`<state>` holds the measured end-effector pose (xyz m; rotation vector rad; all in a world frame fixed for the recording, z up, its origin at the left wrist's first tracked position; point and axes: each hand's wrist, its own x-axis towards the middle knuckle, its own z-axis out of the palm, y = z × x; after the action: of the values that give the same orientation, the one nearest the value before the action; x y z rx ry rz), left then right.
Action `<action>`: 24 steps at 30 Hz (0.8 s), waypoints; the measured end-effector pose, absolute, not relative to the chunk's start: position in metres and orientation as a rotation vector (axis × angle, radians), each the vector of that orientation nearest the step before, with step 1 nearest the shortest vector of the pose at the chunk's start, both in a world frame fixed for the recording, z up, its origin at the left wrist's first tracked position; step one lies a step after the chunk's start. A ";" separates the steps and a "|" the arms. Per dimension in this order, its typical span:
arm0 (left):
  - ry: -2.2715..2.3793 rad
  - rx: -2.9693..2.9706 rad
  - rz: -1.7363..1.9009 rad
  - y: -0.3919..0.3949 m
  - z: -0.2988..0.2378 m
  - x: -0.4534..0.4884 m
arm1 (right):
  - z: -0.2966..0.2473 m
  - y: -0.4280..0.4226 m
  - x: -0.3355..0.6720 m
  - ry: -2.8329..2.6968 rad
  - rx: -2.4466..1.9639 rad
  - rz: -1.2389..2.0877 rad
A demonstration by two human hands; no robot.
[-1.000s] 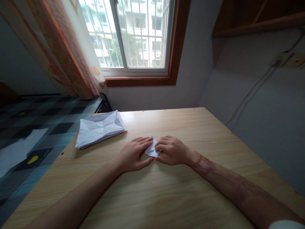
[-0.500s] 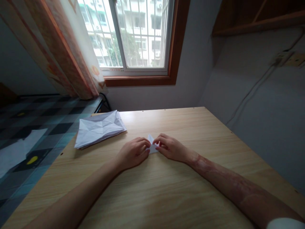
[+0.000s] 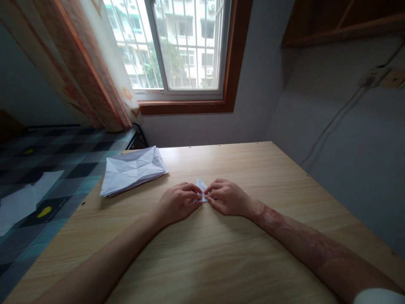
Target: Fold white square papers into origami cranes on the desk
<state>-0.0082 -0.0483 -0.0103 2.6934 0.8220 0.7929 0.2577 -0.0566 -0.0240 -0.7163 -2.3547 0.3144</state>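
Pale wooden table (image 3: 202, 257) in the corner of a room, below a brown-framed window (image 3: 193, 63). Near the middle of the table top, a small piece of folded white paper (image 3: 200, 184) lies between the two hands, one pointed end directed toward the window. Left hand (image 3: 180, 203): fingers bent, thumb and fingertips closed on the left side of the folded piece. Right hand (image 3: 228, 197): curled in the same way, thumb and fingertips gripping its right side. The fingertips of both hands nearly meet over the paper and hide much of it, so the exact form of the folds cannot be told. Farther back on the left, a stack of creased white paper (image 3: 134, 171) rests near the table's corner, well apart from the right hand. Far left: a bed (image 3: 79, 145) with a checked cover, loose white sheets (image 3: 19, 204) on it, and a patterned curtain (image 3: 91, 76) beside the window. Upper right: a wooden shelf (image 3: 348, 36) and, below it, a socket (image 3: 392, 79) on the wall (image 3: 354, 177)
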 end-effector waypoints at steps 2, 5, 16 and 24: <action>0.816 2.708 0.793 -0.048 -0.010 -0.008 | -0.023 -0.058 0.257 -2.359 -0.712 0.284; 0.819 2.737 0.783 -0.047 -0.010 -0.009 | -0.024 -0.058 0.256 -2.370 -0.693 0.226; 0.866 2.873 0.796 -0.046 -0.011 -0.011 | -0.018 -0.062 0.260 -2.411 -0.614 0.204; 1.099 2.773 0.797 -0.047 -0.014 -0.007 | -0.021 -0.065 0.259 -2.403 -0.586 0.299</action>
<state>-0.0070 -0.0466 -0.0141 2.7726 1.0992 0.7969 0.2586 -0.0652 -0.0215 -0.5863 -2.4026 0.2988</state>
